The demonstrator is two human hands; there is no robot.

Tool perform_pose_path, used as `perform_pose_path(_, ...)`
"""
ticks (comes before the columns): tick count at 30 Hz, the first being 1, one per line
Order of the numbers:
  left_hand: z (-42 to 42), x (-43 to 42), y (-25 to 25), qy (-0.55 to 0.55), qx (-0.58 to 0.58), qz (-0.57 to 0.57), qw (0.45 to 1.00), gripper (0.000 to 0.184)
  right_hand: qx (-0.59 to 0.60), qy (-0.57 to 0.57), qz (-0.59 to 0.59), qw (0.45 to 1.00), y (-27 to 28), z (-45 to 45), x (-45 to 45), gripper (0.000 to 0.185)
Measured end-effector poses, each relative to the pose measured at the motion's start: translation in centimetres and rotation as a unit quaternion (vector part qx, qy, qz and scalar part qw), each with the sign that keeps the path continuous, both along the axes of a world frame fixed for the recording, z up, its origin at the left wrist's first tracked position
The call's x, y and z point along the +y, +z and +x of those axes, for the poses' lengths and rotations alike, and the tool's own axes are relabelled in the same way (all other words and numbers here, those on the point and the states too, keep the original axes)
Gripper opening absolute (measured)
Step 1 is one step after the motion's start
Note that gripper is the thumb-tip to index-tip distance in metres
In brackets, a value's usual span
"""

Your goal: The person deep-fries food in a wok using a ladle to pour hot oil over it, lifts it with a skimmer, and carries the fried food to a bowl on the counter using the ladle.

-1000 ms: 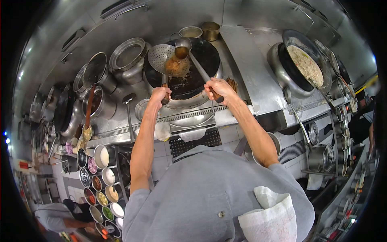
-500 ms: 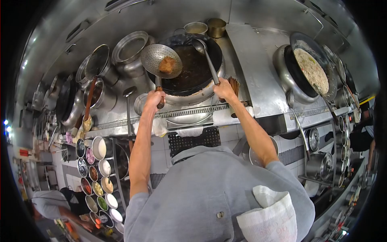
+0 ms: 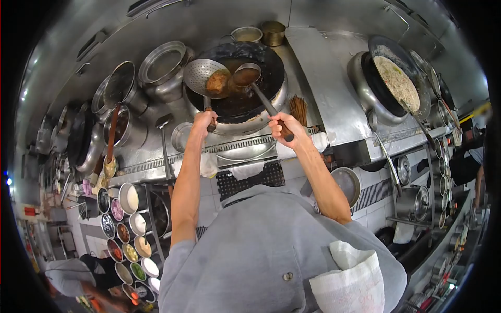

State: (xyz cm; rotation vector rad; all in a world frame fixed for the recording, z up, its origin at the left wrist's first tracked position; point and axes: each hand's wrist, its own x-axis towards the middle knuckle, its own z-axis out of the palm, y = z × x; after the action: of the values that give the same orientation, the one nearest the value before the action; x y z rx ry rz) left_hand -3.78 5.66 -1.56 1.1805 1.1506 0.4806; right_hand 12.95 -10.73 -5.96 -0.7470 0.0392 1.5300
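Note:
My left hand [image 3: 203,122] is closed around the wooden handle of a perforated skimmer [image 3: 195,72], held over the left side of a large black wok [image 3: 274,58]. A browned piece of fried food [image 3: 217,82] lies in the skimmer's bowl. In my right hand [image 3: 290,130] is the handle of a ladle [image 3: 266,101]. Its bowl faces up, holds brown liquid, and sits just right of the fried piece. Whether the ladle and skimmer touch, I cannot tell. Dark liquid [image 3: 237,108] shows in the wok below them.
A bamboo brush [image 3: 298,109] stands right of the wok. Further right, a second wok holds rice [image 3: 396,83]. Pots [image 3: 164,78] stand to the left. Below them are several ingredient containers [image 3: 129,197]. A co-worker [image 3: 73,279] is at lower left, another person at far right.
The ladle has moved left from the wok's right side to the skimmer, and its bowl now shows brown liquid. My right hand has turned and lowered slightly. The skimmer has barely moved.

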Motion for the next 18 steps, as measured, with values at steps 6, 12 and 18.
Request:
perform_pose_path(6,0.4,0.0,0.6,-0.037,-0.030,-0.050,0.998,0.006,-0.054,0.008,0.005,0.999,1.4,-0.4,1.0,0.006)
perform_pose_path(12,0.7,-0.1,2.1,-0.055,-0.042,-0.075,0.995,0.006,-0.176,0.004,-0.034,0.984,2.2,0.0,1.9,0.005)
perform_pose_path(18,0.5,-0.5,2.4,-0.056,-0.050,-0.076,0.994,0.008,-0.631,0.121,-0.099,0.760,3.1,1.8,-0.4,0.022)
